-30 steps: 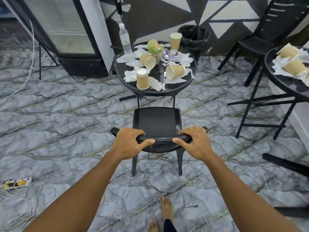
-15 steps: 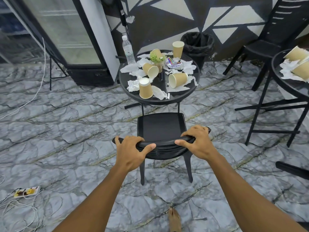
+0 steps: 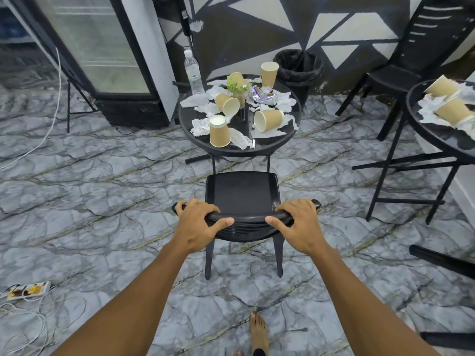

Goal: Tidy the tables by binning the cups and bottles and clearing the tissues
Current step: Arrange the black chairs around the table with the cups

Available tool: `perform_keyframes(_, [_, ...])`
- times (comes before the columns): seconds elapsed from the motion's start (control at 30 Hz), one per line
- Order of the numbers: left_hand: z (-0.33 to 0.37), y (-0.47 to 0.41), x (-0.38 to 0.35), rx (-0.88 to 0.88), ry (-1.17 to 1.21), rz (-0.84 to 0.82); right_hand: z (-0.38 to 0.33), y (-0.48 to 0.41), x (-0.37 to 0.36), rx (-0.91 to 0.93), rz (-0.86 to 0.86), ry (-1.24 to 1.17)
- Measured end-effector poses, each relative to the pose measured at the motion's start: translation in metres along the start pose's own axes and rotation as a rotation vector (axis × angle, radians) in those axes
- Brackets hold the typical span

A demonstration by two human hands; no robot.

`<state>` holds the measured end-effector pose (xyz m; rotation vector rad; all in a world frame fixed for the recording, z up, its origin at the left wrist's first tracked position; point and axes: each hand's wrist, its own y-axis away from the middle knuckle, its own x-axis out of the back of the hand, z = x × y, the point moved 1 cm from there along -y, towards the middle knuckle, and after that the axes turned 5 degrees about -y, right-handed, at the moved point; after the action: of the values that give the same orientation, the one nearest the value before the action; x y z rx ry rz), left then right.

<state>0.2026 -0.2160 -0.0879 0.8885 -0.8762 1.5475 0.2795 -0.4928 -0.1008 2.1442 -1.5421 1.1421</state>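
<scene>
**Item: paper cups** (image 3: 219,131). Five lay on the near round table (image 3: 239,151): one inverted at the front, two on their sides, one upright at the far rim, one half hidden behind a small plant (image 3: 237,86). Judged light, thin-walled and easily crushed. A loose grip round the wall would suit, and they would likely nest.

**Item: bottle** (image 3: 194,73). Stood upright at the table's far left edge. Clear plastic, contents not discernible. Smooth, best held about the body.

**Item: tissues** (image 3: 203,125). Crumpled, strewn among and under the cups. Soft, near weightless, best gathered by the handful.

**Item: bin** (image 3: 299,65). Stood on the floor just behind the table.

**Hands.** The left hand (image 3: 198,224) and right hand (image 3: 298,224) both gripped the top rail of a chair (image 3: 243,191). The fingers (image 3: 203,204) were curled over the rail, thumbs on its near side. Neither hand held a task item. More cups lay on a second table (image 3: 442,137) to the right.
</scene>
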Motion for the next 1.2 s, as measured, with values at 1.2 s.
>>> perform_keyframes(1.2, [0.293,-0.034,-0.045,-0.374,-0.272,-0.727,0.046,0.102,0.210,-0.664,-0.396,0.250])
